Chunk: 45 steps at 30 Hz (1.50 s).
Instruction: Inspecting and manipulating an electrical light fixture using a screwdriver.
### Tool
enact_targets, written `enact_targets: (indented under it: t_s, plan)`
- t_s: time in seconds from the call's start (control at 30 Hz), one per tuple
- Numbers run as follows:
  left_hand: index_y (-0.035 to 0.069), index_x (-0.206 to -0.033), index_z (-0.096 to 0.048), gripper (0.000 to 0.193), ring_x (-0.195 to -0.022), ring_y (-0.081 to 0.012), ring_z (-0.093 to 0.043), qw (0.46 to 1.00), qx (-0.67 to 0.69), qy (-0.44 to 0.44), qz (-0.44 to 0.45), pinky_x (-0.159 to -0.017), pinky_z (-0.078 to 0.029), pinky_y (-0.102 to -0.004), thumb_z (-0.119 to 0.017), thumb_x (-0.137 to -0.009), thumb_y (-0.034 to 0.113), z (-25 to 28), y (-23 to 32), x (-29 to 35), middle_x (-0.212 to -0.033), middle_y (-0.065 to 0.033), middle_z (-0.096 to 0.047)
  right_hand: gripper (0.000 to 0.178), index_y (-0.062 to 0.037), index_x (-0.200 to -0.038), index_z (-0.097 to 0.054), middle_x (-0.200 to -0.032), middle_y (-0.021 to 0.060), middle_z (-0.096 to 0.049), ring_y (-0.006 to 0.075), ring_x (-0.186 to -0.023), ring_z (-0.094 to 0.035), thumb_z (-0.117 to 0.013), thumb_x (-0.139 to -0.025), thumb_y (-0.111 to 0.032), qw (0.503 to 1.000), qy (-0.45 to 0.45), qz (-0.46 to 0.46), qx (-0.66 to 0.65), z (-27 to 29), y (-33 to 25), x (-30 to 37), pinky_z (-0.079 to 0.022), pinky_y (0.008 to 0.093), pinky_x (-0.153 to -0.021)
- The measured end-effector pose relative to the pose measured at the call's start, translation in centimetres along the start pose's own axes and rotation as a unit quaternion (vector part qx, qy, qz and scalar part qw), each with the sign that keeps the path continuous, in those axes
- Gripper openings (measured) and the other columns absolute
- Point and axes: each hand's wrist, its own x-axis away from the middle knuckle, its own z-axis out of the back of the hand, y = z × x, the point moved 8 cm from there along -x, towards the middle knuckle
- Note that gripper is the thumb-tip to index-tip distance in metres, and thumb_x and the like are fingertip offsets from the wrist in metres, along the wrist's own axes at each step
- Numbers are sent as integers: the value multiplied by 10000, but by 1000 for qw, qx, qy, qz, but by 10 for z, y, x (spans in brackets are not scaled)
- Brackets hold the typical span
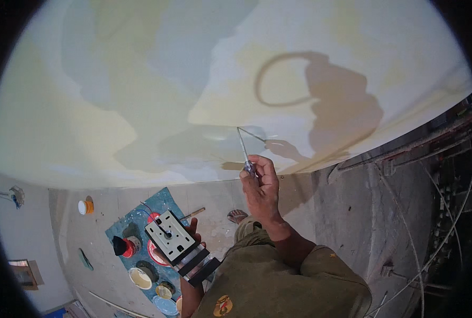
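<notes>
My right hand [261, 186] is raised in front of the pale painted wall [172, 69], its fingers closed round the clear, purplish handle of a screwdriver [243, 144]. The metal shaft points up to the wall, and its tip meets its own shadow there. Lower and to the left, my left hand [193, 229] grips a box-shaped fixture [170, 235] from beneath and behind. This fixture has a white metal back plate with slots and holes, a dark wire coming from its middle, and black and silver bands on its body. Most of the left palm is hidden behind it.
A teal sheet [120, 225] on the floor carries a red bottle with a black top [126, 246], a cream-filled bowl [140, 277] and several tubs. A white and orange container [85, 206] stands farther left. Along the right side run metal bars [405, 146] and long thin rods [405, 217].
</notes>
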Motion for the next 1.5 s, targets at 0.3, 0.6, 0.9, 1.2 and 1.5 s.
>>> enact_targets:
  t_s: [0.3, 0.6, 0.9, 1.2, 1.5]
  plan:
    - [-48, -1520, -315, 1133, -1249, -435, -549, 998, -16, 60, -23, -996, -488, -590, -665, -796, 750, 37, 2, 7, -1591, -281, -244, 336, -4, -1276, -497, -980, 30, -550, 92, -903, -503, -605, -963, -56, 999, 9, 6, 38, 6, 5, -7, -433, 248, -818]
    - [-8, -1546, -287, 1117, -1266, -437, -534, 998, 3, 65, -28, -1032, -458, -606, -663, -806, 738, 44, -3, -5, -1594, -282, -234, 385, -32, -1332, -497, -975, 15, -546, 72, -851, -478, -599, -962, -60, 999, 5, -12, 35, 10, 15, -23, -414, 228, -748]
    - [98, -1577, -276, 1064, -1260, -432, -536, 996, -8, 82, -20, -1027, -457, -618, -654, -815, 737, 52, -1, -4, -1582, -289, -259, 393, -32, -1360, -483, -991, 3, -539, 50, -825, -455, -590, -984, -75, 999, -6, -45, -28, 5, 27, -30, -397, 199, -696]
    - [171, -1598, -235, 1036, -1250, -423, -547, 993, -34, 100, -53, -998, -478, -604, -661, -826, 716, 55, 3, -2, -1573, -288, -286, 397, -34, -1382, -454, -935, -5, -499, 37, -781, -429, -571, -1013, -125, 997, -16, -58, -40, 4, 37, -39, -388, 199, -658]
    - [256, -1616, -168, 1027, -1248, -444, -546, 994, -37, 93, -35, -1008, -463, -638, -673, -834, 690, 51, 4, -9, -1522, -311, -370, 384, -12, -1355, -457, -954, 15, -502, 84, -856, -457, -558, -989, -69, 1000, -12, 8, 15, 10, 45, -50, -416, 242, -775]
